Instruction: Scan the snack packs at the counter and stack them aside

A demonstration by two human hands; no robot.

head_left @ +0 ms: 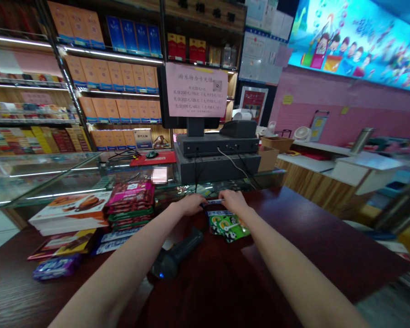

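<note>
Both my arms reach forward over a dark red wooden counter. My left hand and my right hand are closed on the two ends of a thin blue-and-white packet, held flat between them just in front of the black cash register. Right below the hands lie green snack packets with panda pictures. A black handheld barcode scanner lies on the counter beside my left forearm.
Stacks of snack packs and flat boxes sit at the left of the counter, with a purple packet near the front. A glass display case runs left. Shelves of boxed goods stand behind. A pink notice hangs on the register's screen.
</note>
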